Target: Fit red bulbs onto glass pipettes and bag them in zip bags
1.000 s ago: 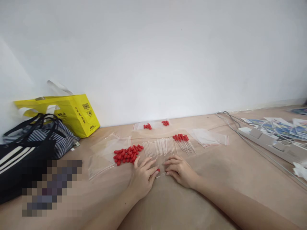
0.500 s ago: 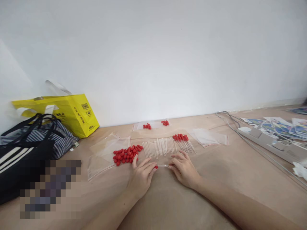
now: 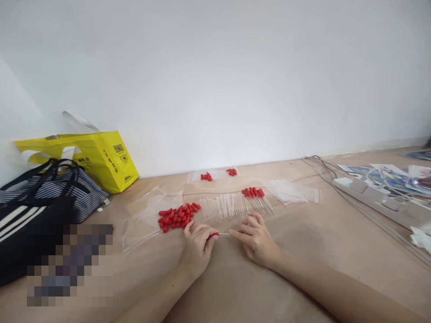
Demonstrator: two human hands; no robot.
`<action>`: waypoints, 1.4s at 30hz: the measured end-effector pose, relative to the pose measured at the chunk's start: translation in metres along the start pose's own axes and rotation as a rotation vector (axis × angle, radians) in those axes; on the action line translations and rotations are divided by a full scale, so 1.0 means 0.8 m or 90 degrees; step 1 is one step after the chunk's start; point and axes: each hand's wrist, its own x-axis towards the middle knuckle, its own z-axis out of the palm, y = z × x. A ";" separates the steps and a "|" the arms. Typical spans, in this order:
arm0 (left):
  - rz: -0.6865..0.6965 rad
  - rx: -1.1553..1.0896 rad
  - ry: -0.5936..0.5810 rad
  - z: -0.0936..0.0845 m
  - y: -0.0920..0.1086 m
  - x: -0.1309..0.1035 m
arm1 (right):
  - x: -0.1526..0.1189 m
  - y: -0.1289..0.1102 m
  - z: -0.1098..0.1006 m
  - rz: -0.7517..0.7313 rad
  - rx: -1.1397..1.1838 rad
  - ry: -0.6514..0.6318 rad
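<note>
Left hand (image 3: 198, 244) gripping red bulb (image 3: 214, 234), right hand (image 3: 255, 237) pinching pale stick (image 3: 225, 235), QR-coded yellow bag (image 3: 98, 150), lettering (image 3: 110, 160) blurred

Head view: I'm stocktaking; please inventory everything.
Red pieces: many, red, centre
Loose sticks: many, pale, centre
Red-topped sticks: several, pale, centre
Held stick: one, pale with red end, front centre
Filled bag: one, clear, back
Flat bags: several, clear, left and right
Yellow bag: one, yellow, left
Striped bags: two, dark, left
Power strip: one, white, right
Cables: several, grey, right
Papers: several, multicoloured, right
Table: one, brown, beneath
Wall: one, white, behind
Left hand: one, bare, centre
Right hand: one, bare, centre
</note>
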 end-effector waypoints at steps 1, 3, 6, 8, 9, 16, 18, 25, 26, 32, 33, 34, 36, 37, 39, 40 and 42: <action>0.002 -0.003 -0.008 0.000 0.000 0.000 | 0.000 0.001 0.000 -0.008 -0.006 -0.001; 0.005 -0.006 -0.020 -0.001 0.001 0.000 | 0.001 0.004 0.000 -0.027 -0.020 -0.001; 0.009 -0.009 -0.026 -0.002 0.001 -0.001 | 0.001 0.008 0.001 -0.057 -0.045 -0.001; 0.023 -0.011 -0.021 -0.002 0.002 -0.001 | 0.002 0.008 0.001 -0.071 -0.061 -0.010; 0.032 -0.012 -0.015 -0.002 0.003 -0.001 | 0.002 0.008 0.001 -0.075 -0.068 -0.016; 0.081 -0.017 0.027 -0.004 0.012 -0.001 | 0.003 0.000 0.003 -0.050 -0.053 -0.037; 0.086 -0.022 0.034 -0.004 0.014 -0.001 | 0.004 -0.002 0.005 -0.044 -0.025 -0.035; 0.102 -0.018 0.038 -0.004 0.016 -0.001 | 0.007 -0.006 0.007 -0.011 0.063 -0.057; 0.105 -0.018 0.037 -0.004 0.016 -0.001 | 0.007 -0.006 0.007 -0.008 0.071 -0.059; 0.117 -0.026 0.040 -0.002 0.017 0.000 | 0.006 -0.007 0.009 0.016 0.101 -0.083; 0.115 -0.028 0.039 -0.002 0.017 0.000 | 0.007 -0.007 0.009 0.020 0.101 -0.087; 0.110 -0.029 0.039 -0.002 0.016 0.000 | 0.007 -0.006 0.009 0.022 0.100 -0.091; 0.098 -0.025 0.035 -0.002 0.013 0.001 | 0.008 -0.004 0.008 0.025 0.093 -0.099; 0.094 -0.019 0.030 -0.003 0.011 0.001 | 0.008 -0.002 0.008 0.026 0.088 -0.102; 0.095 0.000 0.023 -0.006 0.006 0.000 | 0.008 0.000 0.007 0.031 0.076 -0.108; 0.099 0.011 0.023 -0.008 0.004 0.000 | 0.008 0.002 0.006 0.036 0.072 -0.111; 0.114 0.025 0.028 -0.010 0.001 0.000 | 0.008 0.004 0.005 0.048 0.071 -0.115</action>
